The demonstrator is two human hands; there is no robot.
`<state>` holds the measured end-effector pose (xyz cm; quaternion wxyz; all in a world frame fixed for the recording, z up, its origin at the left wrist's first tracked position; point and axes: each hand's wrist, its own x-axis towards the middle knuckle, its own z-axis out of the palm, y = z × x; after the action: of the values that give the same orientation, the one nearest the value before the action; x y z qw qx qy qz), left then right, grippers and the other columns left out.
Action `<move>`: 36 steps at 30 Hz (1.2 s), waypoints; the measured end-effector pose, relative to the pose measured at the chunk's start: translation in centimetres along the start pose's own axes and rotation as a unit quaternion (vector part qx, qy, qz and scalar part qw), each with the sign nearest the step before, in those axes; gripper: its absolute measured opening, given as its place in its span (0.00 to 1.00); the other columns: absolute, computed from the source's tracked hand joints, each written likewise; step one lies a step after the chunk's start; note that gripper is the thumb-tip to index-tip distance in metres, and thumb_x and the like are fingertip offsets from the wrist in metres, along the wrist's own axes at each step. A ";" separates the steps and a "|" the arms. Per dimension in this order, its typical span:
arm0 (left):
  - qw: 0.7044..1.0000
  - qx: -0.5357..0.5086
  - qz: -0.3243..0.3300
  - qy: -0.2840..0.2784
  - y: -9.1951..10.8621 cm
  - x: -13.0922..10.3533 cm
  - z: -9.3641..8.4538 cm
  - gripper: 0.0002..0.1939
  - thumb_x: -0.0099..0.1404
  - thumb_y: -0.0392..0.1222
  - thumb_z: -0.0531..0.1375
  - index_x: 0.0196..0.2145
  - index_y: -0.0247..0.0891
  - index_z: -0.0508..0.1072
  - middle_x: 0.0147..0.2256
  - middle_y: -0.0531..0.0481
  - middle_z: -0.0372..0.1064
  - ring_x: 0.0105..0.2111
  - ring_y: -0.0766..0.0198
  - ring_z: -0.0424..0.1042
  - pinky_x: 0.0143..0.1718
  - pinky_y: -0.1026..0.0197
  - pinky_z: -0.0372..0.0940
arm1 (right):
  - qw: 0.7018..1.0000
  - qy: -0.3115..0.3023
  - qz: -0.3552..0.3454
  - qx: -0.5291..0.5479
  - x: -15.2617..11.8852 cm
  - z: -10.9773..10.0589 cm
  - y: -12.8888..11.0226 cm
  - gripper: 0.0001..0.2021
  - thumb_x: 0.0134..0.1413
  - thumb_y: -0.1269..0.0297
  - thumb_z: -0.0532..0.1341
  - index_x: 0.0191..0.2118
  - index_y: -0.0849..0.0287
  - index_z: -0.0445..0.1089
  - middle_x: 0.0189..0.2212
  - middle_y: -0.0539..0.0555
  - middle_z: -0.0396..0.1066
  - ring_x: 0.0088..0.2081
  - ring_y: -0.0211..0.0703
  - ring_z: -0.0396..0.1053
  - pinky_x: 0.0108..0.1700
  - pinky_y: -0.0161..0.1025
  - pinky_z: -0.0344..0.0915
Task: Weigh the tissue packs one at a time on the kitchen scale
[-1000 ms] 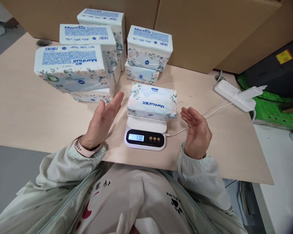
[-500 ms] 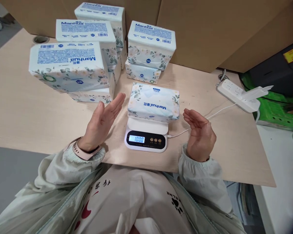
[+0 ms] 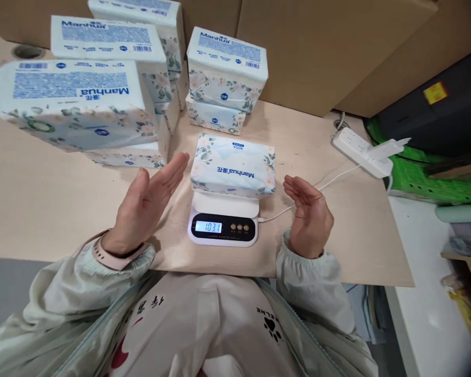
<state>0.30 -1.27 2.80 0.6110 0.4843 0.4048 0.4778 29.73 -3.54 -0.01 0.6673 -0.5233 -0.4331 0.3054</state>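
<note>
A pack of tissues (image 3: 233,165) with a flower print lies on the white digital scale (image 3: 224,235), covering the back of its pan. The lit display seems to read 1031 or 103.1. To the left of the pack, my left hand (image 3: 145,204) is held with fingers stretched out and thumb up, apart from it. On the other side my right hand (image 3: 310,214) hovers near the pack's right end, fingers extended, touching nothing. Both palms face inward, and neither hand holds anything.
Stacked tissue packs (image 3: 74,110) stand at the back left, with a shorter stack (image 3: 224,84) behind the scale. Cardboard boxes (image 3: 290,57) line the back edge. A white power strip (image 3: 361,149) lies at the right; a thin white cable (image 3: 329,184) runs to the scale.
The display's digits went from about 1000 to 1031. My view has shifted slightly to the right, so everything sits further left. The hands keep nearly the same pose beside the pack.
</note>
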 end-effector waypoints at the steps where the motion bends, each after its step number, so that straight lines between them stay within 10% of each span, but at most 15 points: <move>1: 1.000 0.000 0.001 -0.002 0.0 0.0 0.0 0.39 0.81 0.68 0.43 0.74 0.42 0.67 0.77 0.53 0.55 0.81 0.51 0.44 0.84 0.46 0.39 | 1.000 -0.003 -0.001 -0.005 0.0 0.0 0.0 0.24 0.69 0.42 0.60 0.50 0.57 0.83 0.49 0.59 0.85 0.53 0.54 0.82 0.64 0.60 0.74; 36: 1.000 0.025 -0.013 0.010 -0.3 0.5 -0.1 0.40 0.80 0.68 0.42 0.75 0.42 0.65 0.77 0.50 0.53 0.80 0.50 0.45 0.83 0.46 0.41 | 0.999 -0.007 -0.032 0.004 -0.1 -0.2 -0.1 0.22 0.69 0.44 0.62 0.49 0.56 0.83 0.47 0.58 0.86 0.50 0.53 0.83 0.62 0.59 0.75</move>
<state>0.38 -0.79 2.52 0.6012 0.4892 0.4289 0.4640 29.85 -3.75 0.02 0.6758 -0.5046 -0.4529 0.2891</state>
